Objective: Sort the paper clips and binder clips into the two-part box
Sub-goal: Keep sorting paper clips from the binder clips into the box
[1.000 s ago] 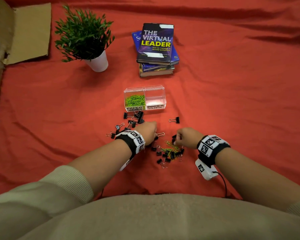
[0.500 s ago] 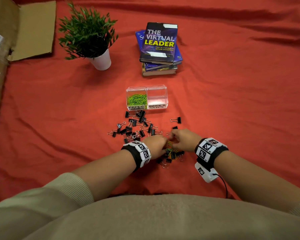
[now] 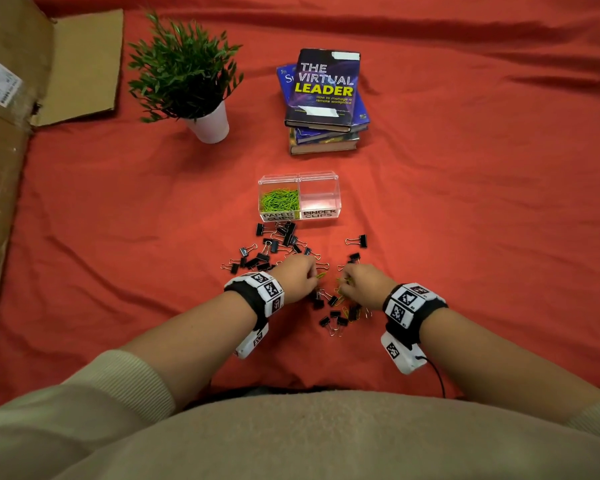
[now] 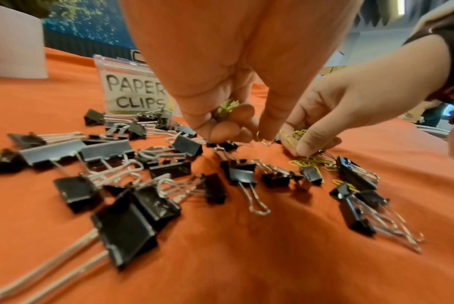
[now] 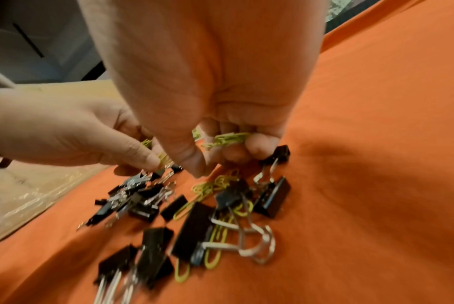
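A clear two-part box [image 3: 336, 197] stands on the red cloth; its left half, labelled PAPER CLIPS [image 4: 134, 93], holds green paper clips [image 3: 279, 199], and its right half, labelled BINDER CLIPS, looks empty. Black binder clips [image 3: 274, 247] and a few green paper clips [image 5: 212, 188] lie scattered in front of it. My left hand [image 3: 300, 280] curls its fingers round a small bunch of green paper clips [image 4: 227, 108] just above the pile. My right hand [image 3: 359, 284], close beside it, holds green paper clips [image 5: 228, 138] in its curled fingers too.
A potted plant in a white pot [image 3: 210, 124] and a stack of books [image 3: 324, 105] stand behind the box. Flattened cardboard [image 3: 11, 133] lies along the left edge. The red cloth [image 3: 482, 220] is wrinkled towards the back.
Both hands have drawn together over the near part of the pile and now hold green paper clips. The left hand moved right and nearer from the binder clips.
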`<state>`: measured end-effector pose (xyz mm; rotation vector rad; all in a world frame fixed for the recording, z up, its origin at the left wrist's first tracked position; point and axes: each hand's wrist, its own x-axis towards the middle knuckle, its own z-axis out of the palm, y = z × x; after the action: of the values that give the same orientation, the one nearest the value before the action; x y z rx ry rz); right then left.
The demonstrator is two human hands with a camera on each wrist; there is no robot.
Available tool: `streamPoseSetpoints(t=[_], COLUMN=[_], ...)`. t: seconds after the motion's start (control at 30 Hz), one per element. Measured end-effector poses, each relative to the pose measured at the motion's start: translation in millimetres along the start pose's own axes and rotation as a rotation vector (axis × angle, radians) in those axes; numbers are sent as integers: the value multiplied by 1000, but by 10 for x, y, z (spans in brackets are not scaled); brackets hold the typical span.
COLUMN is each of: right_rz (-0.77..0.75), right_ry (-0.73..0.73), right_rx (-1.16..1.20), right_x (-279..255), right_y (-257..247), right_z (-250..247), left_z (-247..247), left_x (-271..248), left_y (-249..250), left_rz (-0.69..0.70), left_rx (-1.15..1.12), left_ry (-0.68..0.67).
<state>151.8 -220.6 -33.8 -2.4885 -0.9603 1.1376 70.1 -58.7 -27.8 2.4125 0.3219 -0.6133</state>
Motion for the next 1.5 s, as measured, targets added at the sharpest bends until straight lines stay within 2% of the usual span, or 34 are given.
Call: streamPoseSetpoints(t=[0.07, 0.17, 0.23, 0.33, 0.43, 0.6, 0.7, 0.77, 0.87, 0.97, 1.1, 1.2, 1.4, 1.5], right_rz=[43, 127, 143, 137, 118, 121, 170, 212, 179, 110, 74, 67, 90, 143], right_ry=[10, -65, -113, -104, -84, -81, -66, -13, 65, 67, 72, 53, -3, 31], right_rx=[118, 454, 690, 930, 1039, 1083, 1060, 936, 490, 68, -200, -218, -102, 119], right_x=[24, 24, -6, -58, -96, -158, -168, -157, -137, -141, -146, -150, -125, -103], right_y=[17, 69, 109, 156, 193, 205, 214, 220, 234, 184, 118, 93, 141, 190], right_z=[-58, -161, -222, -296, -339, -359, -338, -302, -248, -168, -31, 19, -30, -144], left_z=[-52, -78, -66, -38, -26, -8, 7, 26, 82, 160, 241, 288, 290, 294], left_x=[-17, -19, -17, -17, -15, 4, 46, 55, 70, 92, 102, 113, 130, 119], left_y=[-9, -6, 1, 9, 14, 44, 109, 161, 259, 345, 408, 408, 426, 416], left_rz=[-30, -67, -73, -63, -50, -51, -90, -109, -101, -74, 87, 145, 172, 171], left_rx=[-21, -99, -162, -232, -277, -468, -478, -475, -368, -163, 164, 321, 378, 420], left_ry=[17, 54, 66, 65, 61, 5, -18, -46, -82, -75, -45, -25, -24, -22])
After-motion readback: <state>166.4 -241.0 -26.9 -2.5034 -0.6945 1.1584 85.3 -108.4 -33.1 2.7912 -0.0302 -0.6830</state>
